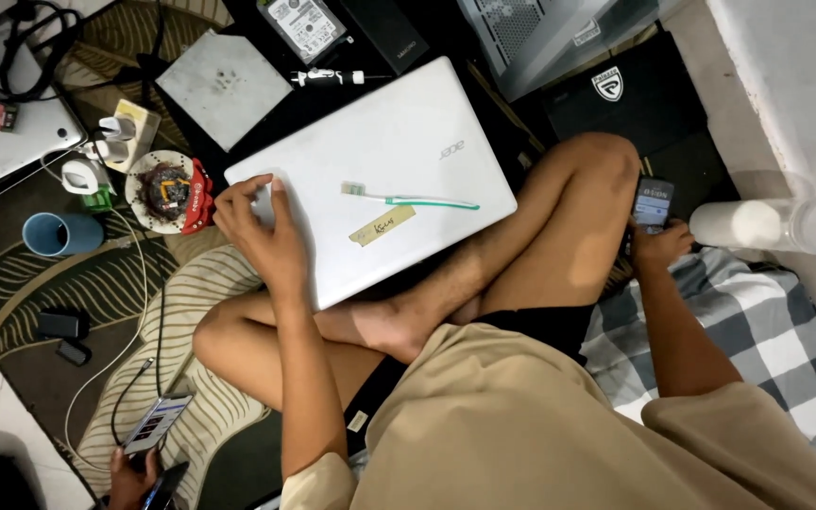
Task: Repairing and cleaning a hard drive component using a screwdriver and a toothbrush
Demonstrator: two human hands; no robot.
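Observation:
A closed white laptop (389, 161) rests on my crossed legs. A green and white toothbrush (408, 197) and a strip of tan tape lie on its lid. My left hand (257, 222) grips the laptop's near left corner, thumb on the lid. My right hand (658, 244), beyond my right knee, holds a dark phone (654, 200) with its screen lit.
A blue cup (59, 233), a plate with a red item (170, 192), chargers and cables lie at the left on a patterned rug. A hard drive (302, 25) and a computer case sit at the top. Another person's hand (134, 467) holds a phone at bottom left. A white cylinder (757, 225) lies right.

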